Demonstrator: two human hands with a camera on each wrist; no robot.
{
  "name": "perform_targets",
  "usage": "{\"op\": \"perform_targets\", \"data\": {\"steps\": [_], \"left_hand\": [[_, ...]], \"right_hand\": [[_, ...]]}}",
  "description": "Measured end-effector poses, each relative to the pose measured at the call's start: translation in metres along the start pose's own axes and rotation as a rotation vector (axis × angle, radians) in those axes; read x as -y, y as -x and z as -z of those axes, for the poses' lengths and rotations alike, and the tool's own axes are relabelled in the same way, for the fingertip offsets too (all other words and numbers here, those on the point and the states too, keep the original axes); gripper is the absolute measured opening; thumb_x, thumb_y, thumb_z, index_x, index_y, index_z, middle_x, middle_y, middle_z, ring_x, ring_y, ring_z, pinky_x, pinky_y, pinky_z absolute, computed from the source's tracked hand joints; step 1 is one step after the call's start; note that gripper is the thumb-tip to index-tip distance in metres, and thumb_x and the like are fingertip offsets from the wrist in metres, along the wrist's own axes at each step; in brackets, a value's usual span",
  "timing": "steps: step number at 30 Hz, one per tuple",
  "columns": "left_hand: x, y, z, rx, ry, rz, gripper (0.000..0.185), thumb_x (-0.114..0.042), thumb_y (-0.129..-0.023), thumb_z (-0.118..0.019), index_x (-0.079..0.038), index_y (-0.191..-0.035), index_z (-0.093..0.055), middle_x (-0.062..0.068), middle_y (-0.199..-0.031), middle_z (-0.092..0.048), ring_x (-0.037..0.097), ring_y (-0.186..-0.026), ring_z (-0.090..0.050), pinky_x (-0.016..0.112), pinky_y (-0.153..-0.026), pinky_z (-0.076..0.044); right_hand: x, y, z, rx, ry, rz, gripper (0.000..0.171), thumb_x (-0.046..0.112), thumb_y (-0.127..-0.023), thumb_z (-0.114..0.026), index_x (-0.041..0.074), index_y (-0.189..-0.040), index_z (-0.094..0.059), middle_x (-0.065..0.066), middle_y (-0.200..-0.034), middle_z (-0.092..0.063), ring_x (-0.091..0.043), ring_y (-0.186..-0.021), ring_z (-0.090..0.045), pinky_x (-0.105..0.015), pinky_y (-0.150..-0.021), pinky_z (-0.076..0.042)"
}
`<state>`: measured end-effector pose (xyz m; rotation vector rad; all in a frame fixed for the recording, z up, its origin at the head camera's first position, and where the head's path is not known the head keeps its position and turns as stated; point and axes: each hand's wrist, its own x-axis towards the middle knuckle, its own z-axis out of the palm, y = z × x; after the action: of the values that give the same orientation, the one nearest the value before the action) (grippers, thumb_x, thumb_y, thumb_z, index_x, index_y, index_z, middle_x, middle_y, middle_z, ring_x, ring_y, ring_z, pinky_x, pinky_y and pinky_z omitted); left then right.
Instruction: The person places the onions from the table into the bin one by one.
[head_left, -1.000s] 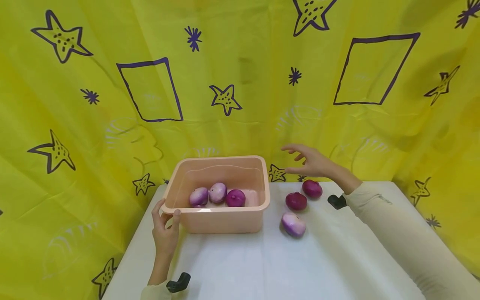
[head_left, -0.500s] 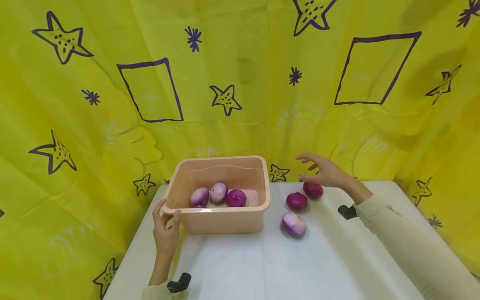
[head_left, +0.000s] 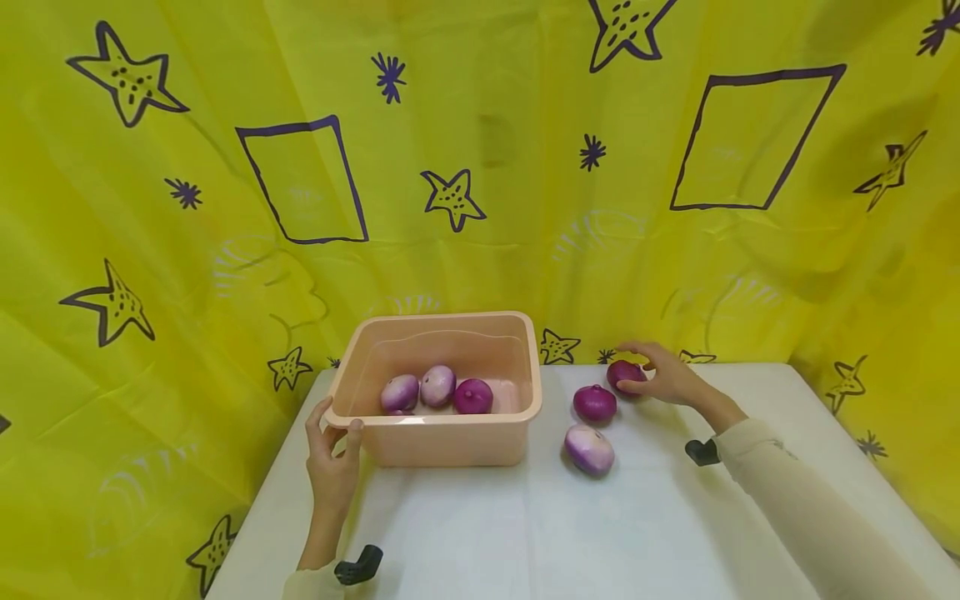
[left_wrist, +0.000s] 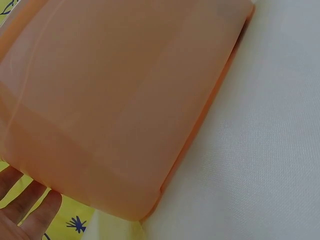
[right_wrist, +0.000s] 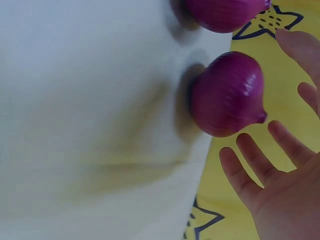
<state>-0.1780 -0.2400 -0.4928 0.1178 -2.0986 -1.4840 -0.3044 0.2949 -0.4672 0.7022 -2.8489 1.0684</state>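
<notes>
My left hand (head_left: pixel 332 471) grips the front left corner of a peach plastic basin (head_left: pixel 450 442), thumb at the front rim and fingers on the left side. In the left wrist view, the basin's wall (left_wrist: pixel 115 100) fills much of the picture, with fingertips (left_wrist: pixel 42 212) at its edge. My right hand (head_left: pixel 667 379) is around the far red onion (head_left: pixel 622 375), fingers spread. The right wrist view shows that onion (right_wrist: pixel 227 95) just off the fingertips (right_wrist: pixel 232 160), with a gap between. Nearer lie another red onion (head_left: pixel 595 404) and a pale purple-white onion (head_left: pixel 588 450).
Inside the basin lie several onions, among them a pale one (head_left: pixel 437 386) and a dark purple one (head_left: pixel 473 397). A white-covered table (head_left: pixel 465 533) carries everything. Behind it hangs a yellow curtain (head_left: pixel 510 275) with drawn stars.
My right hand has moved right and down, from above the table's back edge to the far red onion. My left hand keeps its grip on the basin, which has not moved.
</notes>
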Motion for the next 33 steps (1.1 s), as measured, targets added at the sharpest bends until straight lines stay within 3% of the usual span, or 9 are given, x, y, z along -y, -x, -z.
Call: {"op": "perform_targets", "data": {"steps": [9, 19, 33], "left_hand": [[0.0, 0.0, 0.0, 0.009, -0.006, 0.003, 0.059, -0.02, -0.103, -0.061, -0.02, -0.156, -0.033, 0.02, -0.151, -0.052, -0.002, -0.107, -0.055, 0.006, -0.082, -0.048], [0.003, 0.0, 0.0, 0.002, -0.006, -0.023, 0.059, -0.017, -0.103, -0.061, -0.02, -0.156, -0.034, 0.021, -0.148, -0.054, -0.001, -0.105, -0.057, 0.007, -0.081, -0.049], [0.002, 0.001, 0.0, 0.002, -0.003, -0.02, 0.059, -0.018, -0.103, -0.061, -0.02, -0.156, -0.034, 0.021, -0.147, -0.056, -0.001, -0.106, -0.057, 0.007, -0.08, -0.049]], "right_hand": [[-0.016, 0.004, -0.013, 0.027, -0.046, -0.067, 0.068, 0.021, -0.09, -0.081, -0.002, -0.146, -0.049, -0.034, -0.136, -0.053, -0.05, -0.111, -0.059, -0.062, -0.093, -0.052], [-0.022, 0.008, -0.019, 0.037, -0.055, -0.141, 0.063, 0.02, -0.094, -0.077, 0.006, -0.149, -0.049, -0.032, -0.141, -0.053, -0.053, -0.12, -0.056, -0.067, -0.101, -0.045], [-0.021, 0.009, -0.019, 0.025, -0.06, -0.117, 0.061, 0.018, -0.093, -0.077, 0.006, -0.147, -0.05, -0.031, -0.136, -0.056, -0.051, -0.118, -0.057, -0.067, -0.099, -0.046]]}}
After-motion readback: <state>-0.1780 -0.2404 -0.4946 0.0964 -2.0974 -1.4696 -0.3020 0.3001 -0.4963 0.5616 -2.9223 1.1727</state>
